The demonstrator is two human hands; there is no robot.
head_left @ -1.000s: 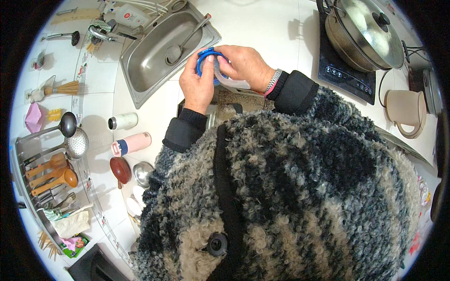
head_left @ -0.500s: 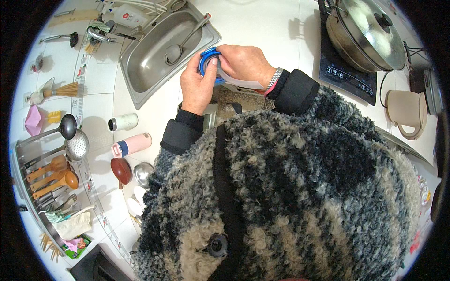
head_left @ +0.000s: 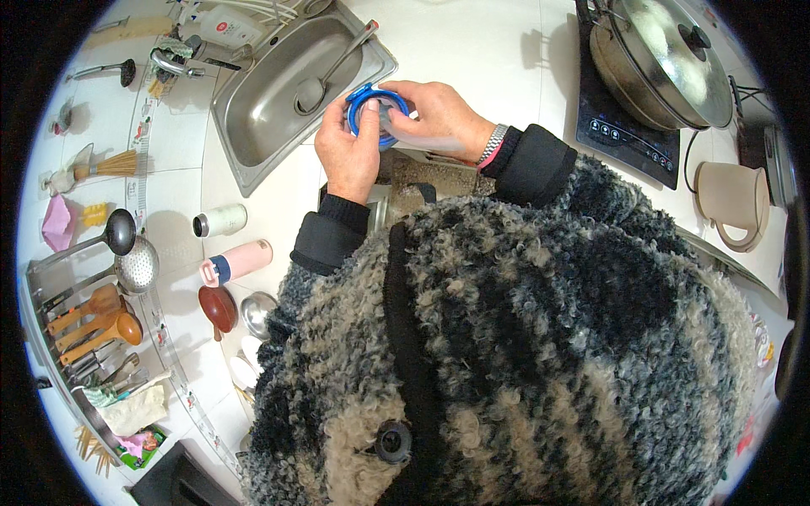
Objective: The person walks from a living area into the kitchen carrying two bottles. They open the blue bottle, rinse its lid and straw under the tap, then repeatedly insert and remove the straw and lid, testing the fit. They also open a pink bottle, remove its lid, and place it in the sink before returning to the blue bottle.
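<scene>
Just off the sink's near corner I hold a blue ring-shaped piece, like a lid rim with a small tab. My left hand is closed round its left side, with the thumb lying across the ring's opening. My right hand pinches the right side, thumb reaching into the ring. A whitish translucent strip trails from the ring beneath my right palm toward the wrist; whether it is attached to the ring I cannot tell.
A steel sink holding a ladle lies to the left. On the right, a lidded pan stands on a black induction hob, beside a beige jug. A pink bottle and pale green jar lie left.
The blue ring has shifted slightly left and turned, so its opening shows more. My right thumb has moved into the ring.
</scene>
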